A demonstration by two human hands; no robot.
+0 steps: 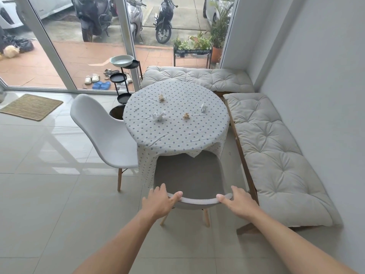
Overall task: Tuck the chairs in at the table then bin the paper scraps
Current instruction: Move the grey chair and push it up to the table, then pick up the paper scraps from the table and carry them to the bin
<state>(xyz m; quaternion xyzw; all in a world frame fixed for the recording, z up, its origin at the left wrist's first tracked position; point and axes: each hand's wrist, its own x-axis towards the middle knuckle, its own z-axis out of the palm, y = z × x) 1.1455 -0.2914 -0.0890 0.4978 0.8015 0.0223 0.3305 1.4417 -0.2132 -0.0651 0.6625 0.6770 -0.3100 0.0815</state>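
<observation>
A: Grey plastic is under both my palms. My left hand (158, 202) and right hand (238, 203) each clamp the top edge of the near chair (189, 175), thumbs on the inner face, the other fingers wrapped over the back where I cannot see them.

B: Where does that chair sit against the table (175, 133)?

A: Its seat front is under the hanging tablecloth, so I cannot tell how far in it reaches. Only 2 of its wooden legs show, below the backrest.

B: And the other chair?

A: White chair (106, 133) stands at the table's left side, turned at an angle, its seat edge just beside the cloth. I see 1 leg clearly; the others are hidden.

B: The scraps?

A: 4 crumpled pieces lie on the tabletop, apart from each other: a white scrap (158, 115) left of centre, a brownish scrap (186, 115) right of it, another brownish scrap (161, 98) toward the far edge, and a small white scrap (203, 107) toward the right. They are too small to make out further.

B: A bin?

A: A dark round thing (116, 113) sits at the table's far left, half hidden; I cannot tell what it is.
</observation>
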